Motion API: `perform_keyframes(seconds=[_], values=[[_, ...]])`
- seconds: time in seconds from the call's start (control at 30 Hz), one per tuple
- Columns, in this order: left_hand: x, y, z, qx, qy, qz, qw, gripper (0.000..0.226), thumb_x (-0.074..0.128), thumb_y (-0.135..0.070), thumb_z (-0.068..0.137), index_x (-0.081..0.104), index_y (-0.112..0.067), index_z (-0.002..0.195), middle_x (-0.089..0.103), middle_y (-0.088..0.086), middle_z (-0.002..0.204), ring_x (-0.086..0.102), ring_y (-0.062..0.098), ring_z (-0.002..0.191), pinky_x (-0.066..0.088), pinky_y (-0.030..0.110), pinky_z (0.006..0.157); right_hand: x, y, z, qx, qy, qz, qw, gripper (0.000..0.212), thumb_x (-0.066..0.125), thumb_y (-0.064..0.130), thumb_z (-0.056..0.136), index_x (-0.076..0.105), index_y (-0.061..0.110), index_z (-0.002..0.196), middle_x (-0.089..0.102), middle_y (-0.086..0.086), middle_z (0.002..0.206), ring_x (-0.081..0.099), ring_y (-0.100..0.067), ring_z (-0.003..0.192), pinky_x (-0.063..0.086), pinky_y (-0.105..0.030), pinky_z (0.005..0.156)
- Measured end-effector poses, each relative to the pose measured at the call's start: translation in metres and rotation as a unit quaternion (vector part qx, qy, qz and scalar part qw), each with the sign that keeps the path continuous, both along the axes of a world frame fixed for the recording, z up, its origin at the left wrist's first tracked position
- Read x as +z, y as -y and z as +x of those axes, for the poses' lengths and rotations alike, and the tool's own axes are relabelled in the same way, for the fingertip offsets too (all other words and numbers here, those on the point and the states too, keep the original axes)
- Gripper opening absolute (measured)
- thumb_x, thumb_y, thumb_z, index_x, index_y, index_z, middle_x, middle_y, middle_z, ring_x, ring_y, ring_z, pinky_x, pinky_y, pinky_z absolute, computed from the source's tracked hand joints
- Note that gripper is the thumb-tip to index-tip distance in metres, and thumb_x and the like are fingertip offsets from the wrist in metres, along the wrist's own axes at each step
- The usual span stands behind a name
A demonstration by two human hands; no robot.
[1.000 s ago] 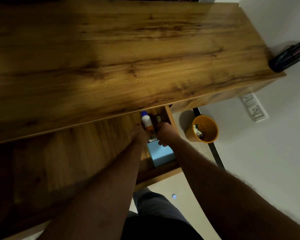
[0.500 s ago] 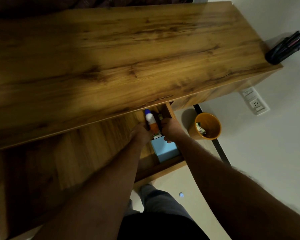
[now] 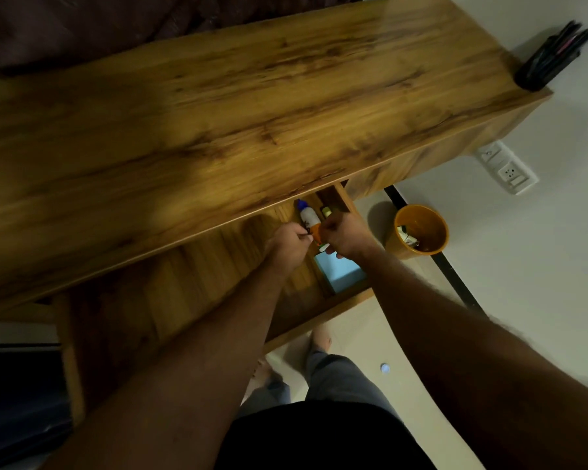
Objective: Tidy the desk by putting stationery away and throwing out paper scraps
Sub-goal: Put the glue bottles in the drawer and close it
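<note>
An open drawer sticks out under the wooden desk. In it lie a white glue bottle with a blue cap and orange end, a light blue notepad and a small yellowish item. My left hand is curled over the drawer's left side and pinches something small and dark beside the bottle. My right hand is curled at the bottle's orange end; its fingertips are hidden. An orange bin holding paper scraps stands on the floor to the right.
A black pen holder full of pens stands at the desk's far right corner. A wall socket sits on the white wall below it. A small round cap lies on the floor by my legs. Dark fabric lies behind the desk.
Both hands stayed in the drawer and closed in on the glue bottle's orange end. My view drifted, showing more of the floor and my feet.
</note>
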State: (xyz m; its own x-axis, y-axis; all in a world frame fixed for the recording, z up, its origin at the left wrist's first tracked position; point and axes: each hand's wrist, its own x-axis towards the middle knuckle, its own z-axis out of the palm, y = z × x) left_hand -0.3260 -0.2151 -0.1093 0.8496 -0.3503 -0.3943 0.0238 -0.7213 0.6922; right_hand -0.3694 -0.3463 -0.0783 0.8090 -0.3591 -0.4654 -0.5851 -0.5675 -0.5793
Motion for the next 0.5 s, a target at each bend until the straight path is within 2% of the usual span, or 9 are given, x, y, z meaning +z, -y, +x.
perform_keyframes(seconds=[0.13,0.27,0.4,0.5], values=[[0.002,-0.009,-0.007,-0.008,0.005,0.0,1.0,0.026,0.06,-0.029,0.092,0.066,-0.018,0.115,0.065,0.002,0.113,0.059,0.018,0.107,0.049,0.029,0.082,0.002,-0.007,-0.011,-0.005,0.003,0.018,1.0,0.022,0.054,0.025,0.095,0.067,0.015,0.11,0.072,-0.008,0.094,0.073,-0.017,0.071,0.059,-0.032,0.059],[0.001,-0.014,-0.015,-0.012,0.009,0.006,1.0,0.023,0.062,-0.031,0.091,0.067,-0.02,0.111,0.066,-0.001,0.11,0.059,0.016,0.104,0.047,0.026,0.08,0.004,-0.007,-0.023,-0.001,0.01,0.034,0.999,0.023,0.055,0.025,0.096,0.066,0.013,0.112,0.07,-0.009,0.102,0.073,-0.018,0.076,0.06,-0.034,0.064],[0.002,-0.012,-0.024,-0.003,0.008,0.005,1.0,0.022,0.061,-0.031,0.091,0.066,-0.022,0.111,0.066,-0.002,0.109,0.061,0.015,0.101,0.051,0.029,0.081,0.005,-0.005,-0.032,-0.007,0.014,0.044,0.999,0.024,0.057,0.026,0.095,0.065,0.013,0.114,0.07,-0.009,0.103,0.072,-0.018,0.078,0.06,-0.033,0.066],[0.003,-0.012,-0.031,0.002,0.005,0.003,1.0,0.021,0.062,-0.029,0.091,0.068,-0.021,0.11,0.068,-0.002,0.107,0.063,0.015,0.1,0.054,0.032,0.084,0.006,-0.004,-0.042,-0.022,0.029,0.055,0.998,0.023,0.056,0.024,0.096,0.065,0.011,0.112,0.071,-0.009,0.1,0.072,-0.02,0.078,0.058,-0.026,0.059]])
